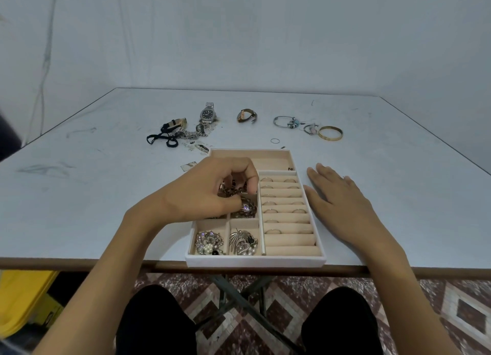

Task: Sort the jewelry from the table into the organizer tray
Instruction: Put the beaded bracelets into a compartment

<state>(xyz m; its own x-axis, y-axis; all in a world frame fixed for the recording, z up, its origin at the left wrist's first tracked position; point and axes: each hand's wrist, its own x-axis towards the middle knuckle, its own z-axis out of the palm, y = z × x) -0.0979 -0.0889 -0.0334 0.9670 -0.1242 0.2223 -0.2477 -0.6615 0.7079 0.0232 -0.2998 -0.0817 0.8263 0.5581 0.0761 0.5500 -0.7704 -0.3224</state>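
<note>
Left hand (210, 187): fingers curled, pinching beaded jewelry (231, 192) over organizer tray (255, 261).
Right hand (337, 195): fingers straight, flat on table (398, 184), tray's 3 o'clock.

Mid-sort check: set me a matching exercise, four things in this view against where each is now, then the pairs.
1 gold bangle
2 left hand
3 right hand
4 pearl brooches

A near-left compartment of the tray
B open on the table beside the tray's right wall
C far table, rightmost piece
D pinching beaded jewelry over a middle compartment

Pairs: 1-C, 2-D, 3-B, 4-A
</note>
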